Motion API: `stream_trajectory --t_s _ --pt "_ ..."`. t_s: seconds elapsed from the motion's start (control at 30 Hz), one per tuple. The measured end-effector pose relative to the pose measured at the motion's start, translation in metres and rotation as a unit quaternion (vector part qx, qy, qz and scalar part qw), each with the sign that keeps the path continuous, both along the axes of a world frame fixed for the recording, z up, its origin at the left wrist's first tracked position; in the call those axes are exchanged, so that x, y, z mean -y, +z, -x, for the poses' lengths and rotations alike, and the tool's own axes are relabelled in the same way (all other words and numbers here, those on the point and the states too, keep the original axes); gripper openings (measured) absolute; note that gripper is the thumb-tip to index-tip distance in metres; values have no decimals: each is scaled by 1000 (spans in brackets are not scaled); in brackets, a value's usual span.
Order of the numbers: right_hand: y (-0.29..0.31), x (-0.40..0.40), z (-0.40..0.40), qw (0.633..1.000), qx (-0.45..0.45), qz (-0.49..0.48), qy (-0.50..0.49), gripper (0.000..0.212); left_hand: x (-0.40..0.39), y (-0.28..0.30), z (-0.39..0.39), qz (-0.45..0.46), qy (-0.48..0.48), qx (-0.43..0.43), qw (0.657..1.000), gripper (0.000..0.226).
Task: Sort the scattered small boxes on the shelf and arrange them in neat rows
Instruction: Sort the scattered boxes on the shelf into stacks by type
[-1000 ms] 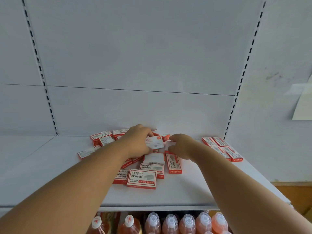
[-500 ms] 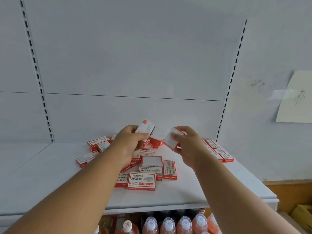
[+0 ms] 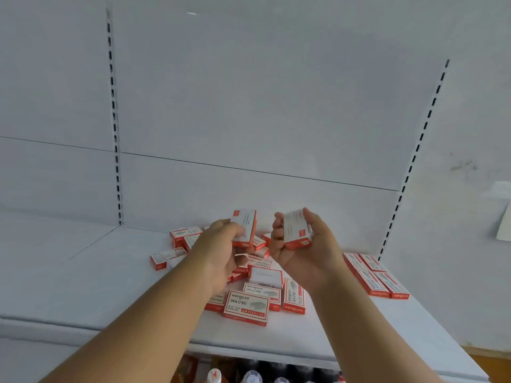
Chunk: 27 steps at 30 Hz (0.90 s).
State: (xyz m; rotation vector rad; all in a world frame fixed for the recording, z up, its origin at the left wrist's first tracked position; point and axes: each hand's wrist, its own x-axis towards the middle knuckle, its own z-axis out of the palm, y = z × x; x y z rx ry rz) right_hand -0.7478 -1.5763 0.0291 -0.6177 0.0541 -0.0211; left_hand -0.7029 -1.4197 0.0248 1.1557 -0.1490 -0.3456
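Several small red-and-white staple boxes lie scattered in a pile point(image 3: 257, 297) on the white shelf point(image 3: 110, 286). Above the pile, my left hand point(image 3: 221, 247) grips one box point(image 3: 246, 226) held upright. My right hand point(image 3: 301, 250), palm turned toward me, holds another box point(image 3: 297, 229) tilted in its curled fingers. The two held boxes are apart, a short gap between them. At the shelf's right end, several boxes point(image 3: 376, 275) lie flat in two neat rows.
A white back panel with slotted uprights point(image 3: 114, 134) rises behind the shelf. Bottles with white caps point(image 3: 251, 377) stand on the level below the shelf's front edge. A paper sheet point(image 3: 504, 219) hangs on the wall at the right.
Both hands lifted from the pile, each with a box, and rose higher. My right hand turned its palm toward me. The camera view shifted left.
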Motion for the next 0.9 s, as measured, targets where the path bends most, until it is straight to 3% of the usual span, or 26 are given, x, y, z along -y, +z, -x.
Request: stream_trajectory --t_s 0.13,0.3,0.43,0.57,0.7,0.8,0.9 --pt "10 -18 -3 994 -21 108 -27 52 -24 -4 -4 -49 59 31 997 25" --pt "17 -50 -14 963 -56 232 -125 23 -63 -7 -5 -89 86 84 989 31" --pt "19 -91 -38 932 -14 322 -168 11 -100 -5 -22 -94 122 137 978 40" --pt "18 -136 -64 917 26 358 -175 13 -146 -4 -52 -151 145 184 960 51" --pt "16 -179 -101 900 9 396 -179 21 -198 -1 -93 -236 121 210 941 65" --pt "5 -212 -139 853 -56 486 -183 23 -227 -4 -128 -335 106 227 908 47" --pt "-6 -234 -173 749 -119 627 -179 18 -243 -14 -165 -396 72 202 893 29"
